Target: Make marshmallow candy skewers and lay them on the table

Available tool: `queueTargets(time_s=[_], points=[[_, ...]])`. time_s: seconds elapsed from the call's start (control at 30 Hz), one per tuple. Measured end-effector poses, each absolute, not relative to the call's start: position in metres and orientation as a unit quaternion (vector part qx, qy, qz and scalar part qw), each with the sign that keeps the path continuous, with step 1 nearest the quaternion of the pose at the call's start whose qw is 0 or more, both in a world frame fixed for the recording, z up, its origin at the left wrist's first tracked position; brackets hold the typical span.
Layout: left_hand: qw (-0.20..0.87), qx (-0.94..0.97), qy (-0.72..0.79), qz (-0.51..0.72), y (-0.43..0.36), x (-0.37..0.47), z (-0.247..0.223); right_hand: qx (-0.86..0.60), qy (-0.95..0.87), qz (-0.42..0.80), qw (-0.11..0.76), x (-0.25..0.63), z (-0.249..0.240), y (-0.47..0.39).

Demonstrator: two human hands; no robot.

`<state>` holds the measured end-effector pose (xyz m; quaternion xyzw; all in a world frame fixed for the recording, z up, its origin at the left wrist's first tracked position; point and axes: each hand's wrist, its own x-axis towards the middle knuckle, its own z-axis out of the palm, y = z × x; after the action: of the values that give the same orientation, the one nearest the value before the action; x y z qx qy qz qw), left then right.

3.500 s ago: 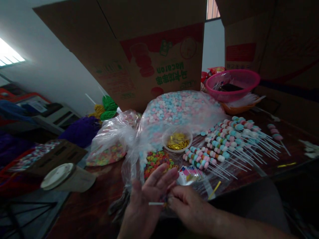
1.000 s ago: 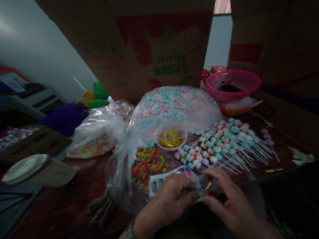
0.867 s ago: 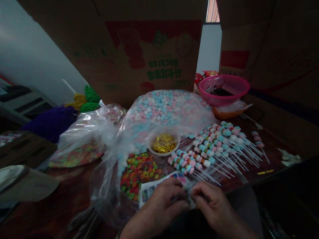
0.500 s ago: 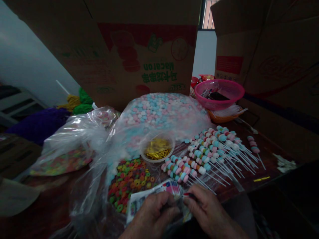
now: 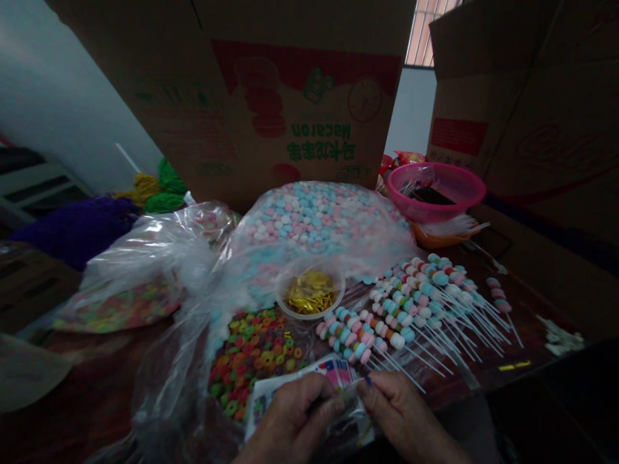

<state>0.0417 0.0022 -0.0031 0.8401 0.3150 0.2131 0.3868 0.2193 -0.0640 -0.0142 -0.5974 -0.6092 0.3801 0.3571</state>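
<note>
Skewers point(image 5: 411, 303) threaded with pastel sweets lie bunched just beyond the fingers of the right hand point(image 5: 403, 412), their white sticks reaching back toward its knuckles and crowding that side. Directly ahead of the fingertips, past the nearest sweets, sits a round tub point(image 5: 309, 316) of gold strips point(image 5: 312, 299), with a big clear bag point(image 5: 314, 216) of pink, blue and white sweets behind it. Coloured rings point(image 5: 261, 351) spread ahead and to the left of the left hand point(image 5: 297, 412), and a second bag point(image 5: 118, 303) slumps farther left. Well off to the right of the fingers, farther back, a pink basket point(image 5: 413, 209) rests over an orange basket point(image 5: 430, 240); a large carton point(image 5: 232, 122) closes off the far side. Printed packets point(image 5: 271, 390) lie partly under the left hand and hide behind its fingers.

Between the two hands, a clear wrapper point(image 5: 351, 392) runs roughly sideways, one end toward each set of fingertips; its full length is covered by the fingers, so its exact axis is hard to tell. A small blue spot shows by the right fingertips.

The wrapper sits right at the fingertips, above the printed packets. Left thumb and forefinger are pinched together on one side of it, right thumb and forefinger on the other; the remaining fingers curl in, partly unseen.
</note>
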Motion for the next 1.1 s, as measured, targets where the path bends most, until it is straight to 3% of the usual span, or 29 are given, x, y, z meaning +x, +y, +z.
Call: queueTargets(time_s=[0.13,0.23,0.3,0.37,0.47,0.6,0.73,0.8,1.1], points=[[0.206,0.902,0.268,0.269,0.001,0.041,-0.012,-0.598,-0.647,0.341,0.327,0.221,-0.012,-0.061],[0.175,0.895,0.287,0.294,0.001,0.038,-0.015,-0.661,-0.663,0.202,0.287,0.252,0.004,-0.048],[0.176,0.886,0.293,0.313,0.002,0.034,-0.014,-0.753,-0.623,-0.014,0.211,0.291,0.021,-0.032],[0.172,0.885,0.285,0.326,0.003,0.03,-0.011,-0.827,-0.536,-0.167,0.041,0.334,0.035,-0.017],[0.163,0.884,0.269,0.345,0.004,0.026,-0.006,-0.838,-0.519,-0.164,-0.022,0.383,0.042,-0.006],[0.182,0.871,0.291,0.352,0.007,0.023,-0.002,-0.817,-0.557,-0.149,0.003,0.402,0.03,-0.031],[0.207,0.877,0.285,0.326,0.014,0.022,0.008,-0.707,-0.662,-0.148,0.2,0.38,0.021,-0.08],[0.202,0.887,0.265,0.32,0.016,0.023,0.014,-0.647,-0.708,-0.122,0.256,0.36,0.023,-0.097],[0.188,0.903,0.26,0.288,0.006,0.012,0.026,-0.508,-0.806,-0.131,0.274,0.327,0.02,-0.107]])
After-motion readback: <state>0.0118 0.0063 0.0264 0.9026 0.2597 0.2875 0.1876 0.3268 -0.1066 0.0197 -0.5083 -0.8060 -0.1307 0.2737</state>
